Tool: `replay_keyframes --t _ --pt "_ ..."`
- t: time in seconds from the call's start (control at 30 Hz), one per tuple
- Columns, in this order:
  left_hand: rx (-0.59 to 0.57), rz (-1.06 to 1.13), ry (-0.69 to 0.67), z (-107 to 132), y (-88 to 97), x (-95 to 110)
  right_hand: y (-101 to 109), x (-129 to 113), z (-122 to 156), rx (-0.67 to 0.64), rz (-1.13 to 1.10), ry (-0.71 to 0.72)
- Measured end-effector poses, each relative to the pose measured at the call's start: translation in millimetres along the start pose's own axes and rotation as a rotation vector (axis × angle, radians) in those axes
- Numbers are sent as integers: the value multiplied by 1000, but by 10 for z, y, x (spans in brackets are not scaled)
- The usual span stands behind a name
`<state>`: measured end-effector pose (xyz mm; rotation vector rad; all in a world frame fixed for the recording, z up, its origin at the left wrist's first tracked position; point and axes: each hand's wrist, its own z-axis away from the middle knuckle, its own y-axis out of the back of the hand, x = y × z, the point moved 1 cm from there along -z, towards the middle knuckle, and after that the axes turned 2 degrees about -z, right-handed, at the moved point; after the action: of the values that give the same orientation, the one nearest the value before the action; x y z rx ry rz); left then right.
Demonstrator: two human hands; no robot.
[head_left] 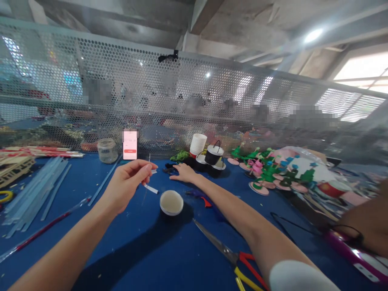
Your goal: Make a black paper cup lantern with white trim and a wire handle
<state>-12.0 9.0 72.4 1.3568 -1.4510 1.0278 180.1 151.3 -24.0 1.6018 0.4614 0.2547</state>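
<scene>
My left hand (130, 182) is closed in a pinch, with a narrow white strip (151, 188) hanging at its fingertips. A thin wire-like line also shows by those fingers, too fine to make out well. Stretched forward, my right hand (183, 173) has its fingers spread at a small black bundle (169, 167) on the table; whether it touches the bundle I cannot tell. Between my forearms stands a white paper cup (171, 203), its opening toward me. Scissors (222, 248) with red and yellow handles lie by my right forearm.
Stacked white cups (198, 144) and a black-and-white cup with a handle (214, 154) stand at the back. Green and pink figures (269, 171) crowd the right. Translucent glue sticks (36, 190), a jar (107, 151) and a phone-like screen (130, 144) are left. A perforated metal screen (169, 89) rises behind.
</scene>
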Motion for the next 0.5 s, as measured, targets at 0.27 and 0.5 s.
replay_keyframes --t 0.27,0.5 --pt "18 1 -35 -30 37 -21 9 -47 -87 4 -47 -4" --pt "25 95 -45 -21 -1 -63 260 -78 252 21 -199 -24"
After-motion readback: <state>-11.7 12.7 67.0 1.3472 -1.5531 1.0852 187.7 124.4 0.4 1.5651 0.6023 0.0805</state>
